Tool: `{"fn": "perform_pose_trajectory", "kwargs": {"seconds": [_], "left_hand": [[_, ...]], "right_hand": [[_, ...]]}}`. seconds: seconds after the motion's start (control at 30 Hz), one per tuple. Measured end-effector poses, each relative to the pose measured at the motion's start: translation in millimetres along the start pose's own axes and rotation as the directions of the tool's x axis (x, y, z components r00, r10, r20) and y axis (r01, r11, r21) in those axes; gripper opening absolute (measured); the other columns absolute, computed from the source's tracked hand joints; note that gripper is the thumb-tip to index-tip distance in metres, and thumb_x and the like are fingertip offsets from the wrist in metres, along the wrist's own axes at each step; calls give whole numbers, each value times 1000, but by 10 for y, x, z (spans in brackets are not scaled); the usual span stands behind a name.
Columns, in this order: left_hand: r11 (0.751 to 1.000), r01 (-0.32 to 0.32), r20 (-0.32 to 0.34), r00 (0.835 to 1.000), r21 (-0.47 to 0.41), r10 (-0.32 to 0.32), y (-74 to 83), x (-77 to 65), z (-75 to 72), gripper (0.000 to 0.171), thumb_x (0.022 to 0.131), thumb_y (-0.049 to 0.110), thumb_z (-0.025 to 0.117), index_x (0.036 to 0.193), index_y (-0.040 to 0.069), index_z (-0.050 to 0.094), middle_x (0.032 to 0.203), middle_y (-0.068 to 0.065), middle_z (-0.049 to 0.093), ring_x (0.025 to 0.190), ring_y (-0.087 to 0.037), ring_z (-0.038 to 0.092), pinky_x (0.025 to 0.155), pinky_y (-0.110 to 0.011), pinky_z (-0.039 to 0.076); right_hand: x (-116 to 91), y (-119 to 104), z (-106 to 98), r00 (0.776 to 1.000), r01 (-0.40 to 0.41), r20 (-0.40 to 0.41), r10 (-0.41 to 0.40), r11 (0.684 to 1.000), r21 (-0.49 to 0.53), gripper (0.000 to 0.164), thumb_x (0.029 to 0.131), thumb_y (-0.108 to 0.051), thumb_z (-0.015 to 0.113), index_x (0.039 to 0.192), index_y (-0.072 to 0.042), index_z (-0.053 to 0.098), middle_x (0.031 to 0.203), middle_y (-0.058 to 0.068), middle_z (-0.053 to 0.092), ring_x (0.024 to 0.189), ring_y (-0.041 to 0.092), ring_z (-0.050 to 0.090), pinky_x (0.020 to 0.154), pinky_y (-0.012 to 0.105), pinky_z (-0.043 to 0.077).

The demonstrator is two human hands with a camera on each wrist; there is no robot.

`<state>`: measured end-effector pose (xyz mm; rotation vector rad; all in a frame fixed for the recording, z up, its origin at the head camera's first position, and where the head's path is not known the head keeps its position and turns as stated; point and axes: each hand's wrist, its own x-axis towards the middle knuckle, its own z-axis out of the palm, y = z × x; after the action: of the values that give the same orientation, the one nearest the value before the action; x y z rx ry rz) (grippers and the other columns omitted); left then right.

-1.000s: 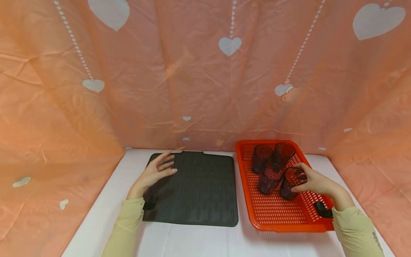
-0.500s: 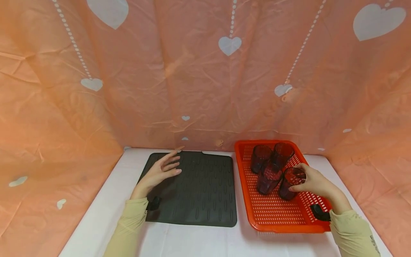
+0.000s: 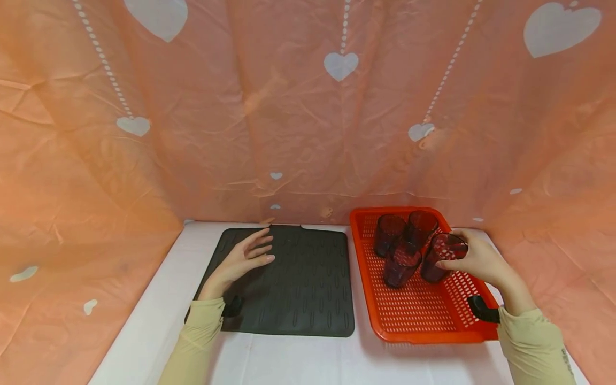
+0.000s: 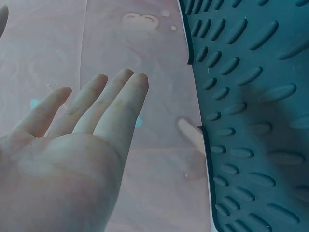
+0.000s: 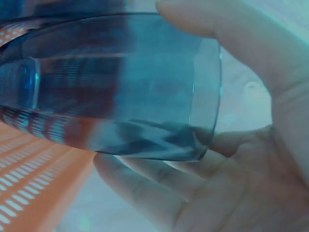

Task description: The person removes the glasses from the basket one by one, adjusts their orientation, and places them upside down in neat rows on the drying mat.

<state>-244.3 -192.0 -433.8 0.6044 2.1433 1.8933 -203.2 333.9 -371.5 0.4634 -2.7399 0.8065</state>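
Observation:
My right hand [image 3: 483, 261] holds a dark, see-through drinking glass [image 3: 434, 263] near its rim, thumb on one side and fingers on the other. The glass leans toward that hand, over the red plastic basket [image 3: 374, 315]; whether its base touches the basket is unclear. In the right wrist view the glass [image 5: 130, 87] lies across the picture between thumb and fingers. Three similar glasses stay in the basket: a back left glass [image 3: 387, 238], a back right glass [image 3: 420, 229] and a front glass [image 3: 399, 266]. Above the dark ridged mat, my left hand [image 3: 243, 262] hovers with fingers extended, holding nothing.
The dark mat [image 3: 308, 289] lies left of the basket on a white-covered table [image 3: 289, 363]. A patterned orange curtain [image 3: 298, 123] encloses the back and both sides. In the left wrist view the mat [image 4: 256, 145] shows raised ridges.
The glass in my right hand has risen slightly and tilted toward the hand, away from the front glass. My left hand has shifted a little to the right over the mat.

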Motion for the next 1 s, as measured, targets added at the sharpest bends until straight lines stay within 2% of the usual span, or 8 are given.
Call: {"fn": "perform_pose_trajectory", "kwargs": {"seconds": [0.13, 0.2, 0.27, 0.47, 0.53, 0.67, 0.9, 1.0], "left_hand": [[1000, -8, 1, 1000, 4, 8, 10, 7, 15, 75, 89, 8, 68, 151, 12, 26, 148, -20, 33, 133, -43, 34, 101, -48, 40], [1000, -1, 1, 1000, 4, 1, 17, 10, 22, 75, 89, 9, 68, 151, 13, 26, 148, -19, 34, 133, -42, 34, 101, -49, 39], [1000, 4, 8, 1000, 3, -4, 19, 13, 25, 75, 90, 9, 68, 152, 13, 26, 149, -18, 33, 133, -41, 34, 102, -50, 38], [1000, 4, 21, 1000, 4, -4, 18, 18, 43, 75, 90, 10, 68, 152, 13, 25, 149, -18, 32, 133, -40, 35, 102, -50, 38], [1000, 2, 22, 1000, 1, -2, 21, 20, 52, 75, 90, 10, 68, 152, 13, 25, 149, -19, 33, 133, -41, 34, 102, -50, 38], [1000, -2, 32, 999, -8, 3, 29, 26, 79, 75, 89, 11, 68, 151, 12, 26, 149, -20, 32, 133, -42, 33, 101, -47, 40], [1000, -13, 38, 999, -10, 13, 39, 47, 112, 75, 89, 9, 69, 151, 10, 26, 148, -23, 32, 133, -44, 33, 100, -43, 42], [1000, -16, 42, 999, 4, 15, 35, 58, 125, 74, 89, 9, 68, 150, 10, 27, 148, -23, 32, 133, -43, 34, 100, -43, 42]], "right_hand": [[33, -112, -100, 995, -89, 58, 85, 993, 72, 77, 72, -22, 85, 124, 17, 45, 109, 29, 59, 94, 41, 60, 71, 20, 49], [40, -168, -143, 990, -128, 75, 120, 986, 104, 76, 76, -22, 83, 127, 16, 43, 110, 29, 57, 95, 42, 61, 69, 18, 49], [47, -216, -182, 990, -131, 66, 123, 983, 131, 73, 77, -22, 82, 128, 15, 43, 112, 29, 57, 95, 40, 62, 68, 13, 48], [70, -354, -308, 993, -114, -15, 117, 986, 124, 67, 77, -23, 82, 127, 7, 49, 110, 22, 60, 86, 6, 60, 68, 9, 45], [90, -404, -342, 993, -108, -34, 113, 987, 118, 67, 76, -24, 83, 127, 5, 50, 108, 20, 61, 82, -1, 57, 67, 9, 44], [142, -506, -387, 994, -102, -26, 108, 982, 156, 65, 77, -23, 82, 127, 3, 50, 108, 18, 62, 83, 2, 60, 68, 11, 46], [218, -677, -424, 986, -167, 25, 165, 968, 190, 69, 78, -30, 81, 132, -3, 48, 116, 16, 60, 89, 5, 61, 71, 15, 49], [251, -718, -400, 989, -145, 21, 144, 968, 203, 68, 79, -28, 81, 132, -1, 48, 114, 18, 60, 86, 7, 62, 69, 16, 49]]}}
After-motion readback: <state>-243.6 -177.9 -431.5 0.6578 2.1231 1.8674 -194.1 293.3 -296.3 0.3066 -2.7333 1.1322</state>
